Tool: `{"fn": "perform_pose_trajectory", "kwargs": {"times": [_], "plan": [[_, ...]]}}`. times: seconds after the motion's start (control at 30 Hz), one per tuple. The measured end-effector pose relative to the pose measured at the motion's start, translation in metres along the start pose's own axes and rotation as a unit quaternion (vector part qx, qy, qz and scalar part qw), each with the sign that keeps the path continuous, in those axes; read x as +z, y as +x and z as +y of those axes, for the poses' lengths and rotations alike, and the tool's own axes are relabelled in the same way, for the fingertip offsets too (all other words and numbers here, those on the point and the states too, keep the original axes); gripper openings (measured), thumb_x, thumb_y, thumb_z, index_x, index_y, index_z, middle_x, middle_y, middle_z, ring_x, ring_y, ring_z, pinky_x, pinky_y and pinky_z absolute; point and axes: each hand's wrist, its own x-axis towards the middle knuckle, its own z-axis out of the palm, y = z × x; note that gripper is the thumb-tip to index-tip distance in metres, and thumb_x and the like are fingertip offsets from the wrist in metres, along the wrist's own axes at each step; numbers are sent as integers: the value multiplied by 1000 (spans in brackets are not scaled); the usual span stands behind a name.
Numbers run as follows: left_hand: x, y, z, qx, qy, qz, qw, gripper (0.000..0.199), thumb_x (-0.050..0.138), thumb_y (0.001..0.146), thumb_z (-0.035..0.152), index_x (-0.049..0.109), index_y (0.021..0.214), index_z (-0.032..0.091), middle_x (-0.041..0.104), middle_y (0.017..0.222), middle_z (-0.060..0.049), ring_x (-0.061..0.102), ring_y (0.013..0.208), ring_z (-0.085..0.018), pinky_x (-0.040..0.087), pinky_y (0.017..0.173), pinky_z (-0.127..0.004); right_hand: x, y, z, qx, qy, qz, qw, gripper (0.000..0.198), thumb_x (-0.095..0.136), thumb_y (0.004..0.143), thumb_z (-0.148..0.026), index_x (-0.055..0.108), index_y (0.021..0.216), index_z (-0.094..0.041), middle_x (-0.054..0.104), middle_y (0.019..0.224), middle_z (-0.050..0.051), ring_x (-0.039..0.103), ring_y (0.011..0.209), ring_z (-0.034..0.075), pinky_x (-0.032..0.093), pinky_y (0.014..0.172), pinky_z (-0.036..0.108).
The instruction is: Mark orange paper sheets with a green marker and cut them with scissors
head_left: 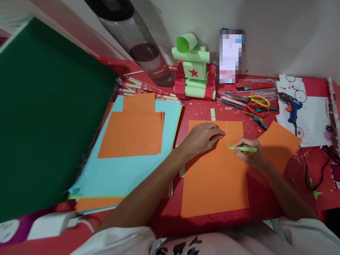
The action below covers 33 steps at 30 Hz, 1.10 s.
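Observation:
A large orange sheet of paper [212, 187] lies on the red table in front of me. My left hand [203, 136] rests on its upper part, palm down, fingers stretched out and pressing on the paper. Between the fingers of my right hand [248, 150] is a slim light-green pen [249, 149], held almost level. Its tip touches the sheet at the lower end of a thin pale line [226, 132], which runs down from the top edge. Whether that tip is a nib or a blade is too small to tell. More orange paper [281, 150] lies partly under my right hand.
Left are stacked blue sheets [132, 177] with orange pieces [130, 134] and a dark green board [47, 117]. Behind stand a bottle [145, 53], a green-and-red paper model [195, 76] and a phone [230, 56]. Scissors [259, 102] and a glue gun [293, 109] with a cord lie right.

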Motion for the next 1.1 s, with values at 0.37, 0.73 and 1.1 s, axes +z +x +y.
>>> {"fn": "perform_pose_trajectory", "kwargs": {"times": [0.37,0.73,1.1], "plan": [[-3,1,1,-15,-5,-23,1000,26,58,102,20,82,113,21,77,99,-9,71,93,-25,52,82,-37,0,0,-2,-13,12,1,1000,6,68,81,-24,72,78,-21,72,62,-1,56,49,11,39,52,23],[0,1,1,-17,2,-15,1000,25,59,101,19,82,112,21,77,98,-8,71,92,-24,51,81,-36,-3,1,-4,-25,19,-6,999,8,67,80,-25,72,76,-21,72,61,-1,55,47,10,37,49,22],[-1,1,1,-15,8,-17,1000,25,59,101,19,82,111,22,78,100,-8,71,92,-24,50,81,-35,-3,0,-2,-26,18,-15,999,6,68,79,-24,71,75,-21,70,58,-2,53,47,10,35,49,23]]}}
